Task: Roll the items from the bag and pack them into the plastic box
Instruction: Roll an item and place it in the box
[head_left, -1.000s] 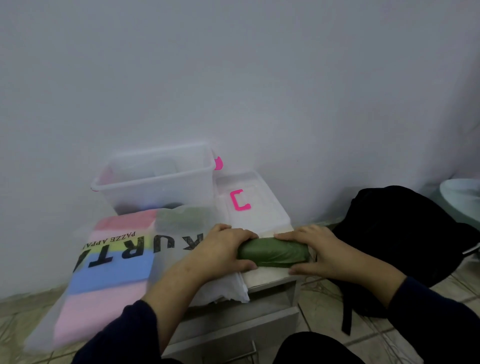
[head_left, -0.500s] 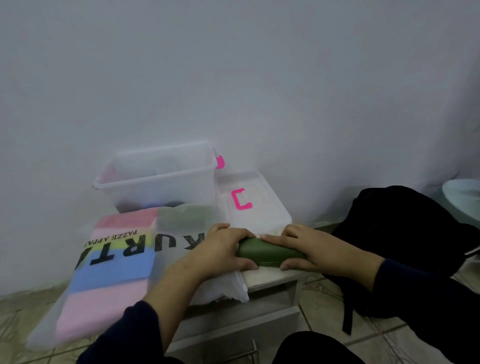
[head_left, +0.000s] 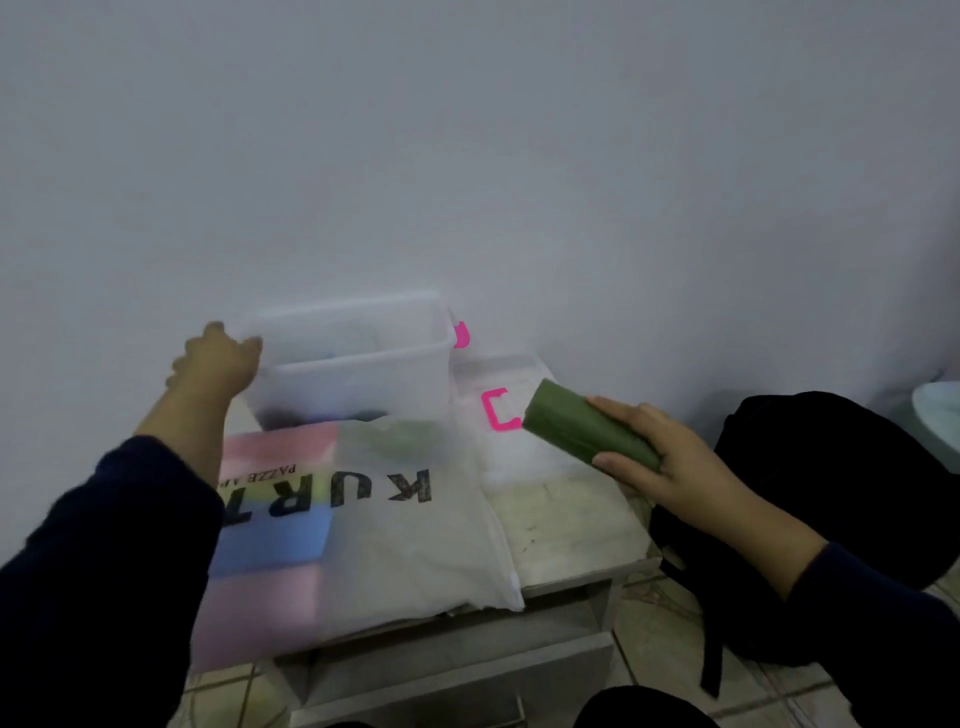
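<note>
Green roll (head_left: 589, 434) of cloth is up off the worktop (head_left: 566, 525) — the right hand (head_left: 660, 457) has it, thumb over the top and fingers curled underneath, the free end pointing up and away toward the wall. Just beyond that free end lies the box's clear lid (head_left: 498, 384) with its pink clip (head_left: 500, 410), flat on the worktop. Over on the other side, the left hand (head_left: 215, 364) reaches out to the near left corner of the clear plastic box (head_left: 353, 374) — it touches the rim there, though the blur hides whether the fingers actually curl round it. Dark shapes show faintly through the box wall, too hazy to name. Between the two hands, nearer the person, sits the translucent bag (head_left: 374, 525), printed in black letters, with pink, yellow and blue folded cloth showing through its left half. Right of the right hand, a black backpack (head_left: 831, 493) rests on the tiled floor.
</note>
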